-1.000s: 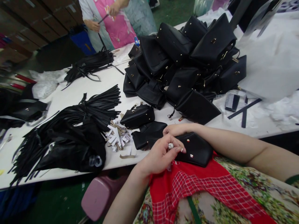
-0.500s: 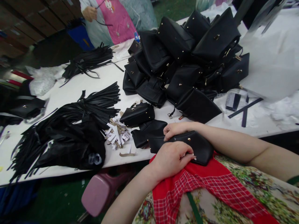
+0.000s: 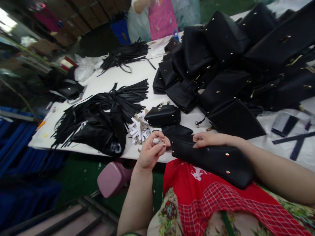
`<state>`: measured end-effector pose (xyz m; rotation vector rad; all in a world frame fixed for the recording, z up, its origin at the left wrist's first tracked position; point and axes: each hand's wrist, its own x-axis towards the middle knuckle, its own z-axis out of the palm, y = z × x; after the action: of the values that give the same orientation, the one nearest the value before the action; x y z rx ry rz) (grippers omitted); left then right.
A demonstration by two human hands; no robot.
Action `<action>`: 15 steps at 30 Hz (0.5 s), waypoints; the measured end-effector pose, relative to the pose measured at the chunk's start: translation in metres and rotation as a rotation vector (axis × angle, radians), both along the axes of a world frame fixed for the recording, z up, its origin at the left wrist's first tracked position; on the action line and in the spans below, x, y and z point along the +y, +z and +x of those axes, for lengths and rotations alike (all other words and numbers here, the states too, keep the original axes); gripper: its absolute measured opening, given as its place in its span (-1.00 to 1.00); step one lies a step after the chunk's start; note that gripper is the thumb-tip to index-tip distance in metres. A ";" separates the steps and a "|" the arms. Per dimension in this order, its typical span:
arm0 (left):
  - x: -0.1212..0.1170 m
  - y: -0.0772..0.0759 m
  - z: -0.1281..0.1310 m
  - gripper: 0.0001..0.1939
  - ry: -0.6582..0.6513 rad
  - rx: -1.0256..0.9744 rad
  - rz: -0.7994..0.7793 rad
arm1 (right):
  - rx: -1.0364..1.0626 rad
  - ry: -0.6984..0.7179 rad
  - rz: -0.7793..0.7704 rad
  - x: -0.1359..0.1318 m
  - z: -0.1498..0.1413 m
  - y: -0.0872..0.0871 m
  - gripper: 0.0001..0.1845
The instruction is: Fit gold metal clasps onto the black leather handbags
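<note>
From my remote post I note the black bag (image 3: 209, 157) lying over the red apron (image 3: 172, 173) at the near edge of the desk (image 3: 92, 83), gold studs facing up, with the right hand (image 3: 208, 139) gripping its far long edge, fingers bent in. The left hand (image 3: 152, 151) is just beside the bag's left end, fingers curled round a small whitish piece (image 3: 156, 141) I cannot identify. Nearby on the desk I log paper strips (image 3: 139, 130), bundled dark straps (image 3: 105, 101) and, right, a heap of bags (image 3: 226, 85).
</note>
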<state>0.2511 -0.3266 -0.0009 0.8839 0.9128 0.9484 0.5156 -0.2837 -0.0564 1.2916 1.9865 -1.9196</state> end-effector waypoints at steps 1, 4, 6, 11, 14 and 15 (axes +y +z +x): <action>-0.001 -0.005 -0.009 -0.78 0.070 0.031 -0.003 | -0.009 0.012 -0.005 0.000 0.000 0.002 -0.54; -0.010 -0.027 -0.026 -0.92 0.186 0.207 -0.011 | -0.072 0.051 0.002 0.002 -0.002 0.011 -0.30; -0.019 -0.044 -0.030 -0.96 0.190 0.303 -0.042 | -0.134 0.097 0.026 0.002 -0.003 0.017 -0.11; -0.041 -0.087 -0.037 -0.87 0.200 0.386 -0.133 | -0.142 0.367 0.001 0.009 -0.003 0.033 -0.26; -0.047 -0.111 -0.040 -0.75 0.255 0.461 -0.195 | -0.218 0.500 0.059 0.008 -0.007 0.048 -0.44; -0.048 -0.118 -0.039 -0.72 0.273 0.488 -0.225 | -0.271 0.517 0.138 0.005 -0.010 0.054 -0.44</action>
<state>0.2116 -0.3743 -0.1192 0.8227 1.5586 0.8505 0.5056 -0.2789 -0.0023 0.8809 2.0732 -1.3213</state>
